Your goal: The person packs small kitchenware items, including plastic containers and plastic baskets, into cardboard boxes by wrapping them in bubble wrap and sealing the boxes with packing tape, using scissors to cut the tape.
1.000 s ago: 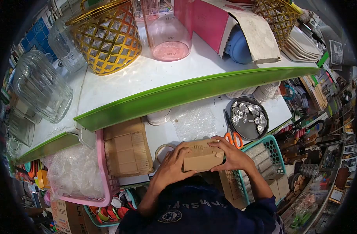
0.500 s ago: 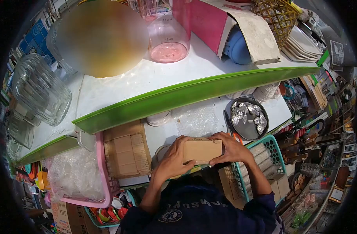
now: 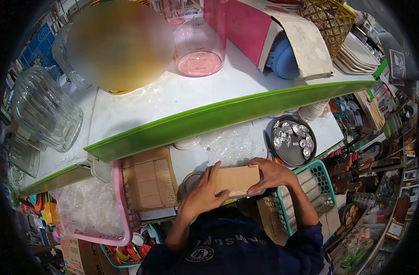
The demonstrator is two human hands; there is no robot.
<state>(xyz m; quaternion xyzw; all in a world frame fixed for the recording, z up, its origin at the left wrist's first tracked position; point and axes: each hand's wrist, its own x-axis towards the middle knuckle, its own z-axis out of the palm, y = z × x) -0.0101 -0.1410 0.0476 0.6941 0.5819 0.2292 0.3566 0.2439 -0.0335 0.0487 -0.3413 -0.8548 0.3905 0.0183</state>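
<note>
A small brown cardboard box (image 3: 238,179) is held between my two hands, in front of my chest at the edge of the white lower shelf. Fingers and thumb of my left hand (image 3: 205,190) close around its left end. My right hand (image 3: 271,175) grips the opposite end, thumb along the near lower edge. Beyond the box lies a sheet of bubble wrap (image 3: 230,143) on the shelf. A roll of tape (image 3: 189,181) rests partly hidden behind my left hand. Scissors with an orange handle (image 3: 279,161) lie just past my right hand.
A dark round pan (image 3: 294,156) with foil cups sits at the right. The green-edged upper shelf (image 3: 209,112) overhangs the back. Flattened cardboard (image 3: 150,181) and a pink basket (image 3: 122,220) of bubble wrap stand left; a teal basket (image 3: 331,192) stands right. Glass jars (image 3: 49,110) line the upper left.
The box has tilted slightly in my hands, so more of its near side shows. Both hands keep their hold, with a small shift of the fingers. The camera view has moved a little.
</note>
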